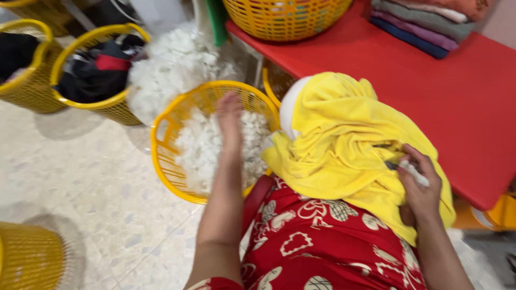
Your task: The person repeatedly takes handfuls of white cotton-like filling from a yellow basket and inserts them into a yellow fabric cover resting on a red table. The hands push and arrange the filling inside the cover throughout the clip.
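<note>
The left hand [230, 115] reaches, fingers loosely spread, into a basket [161, 156] of white stuffing [201, 145]. The right hand [419, 188] pinches a tuft at the yellow cover [344, 145] on the lap. Stuffing looks light, soft; best grabbed in handfuls.

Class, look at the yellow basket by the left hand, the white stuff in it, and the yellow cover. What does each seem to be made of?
Basket: likely moulded plastic, glossy, with an open lattice wall.
White stuffing: looks like fluffy fibre fill or cotton, lumpy and matt; the left hand reaches into it.
Yellow cover: soft cloth, probably terry or fleece, matt and folded in creases; the right hand grips it.
</note>
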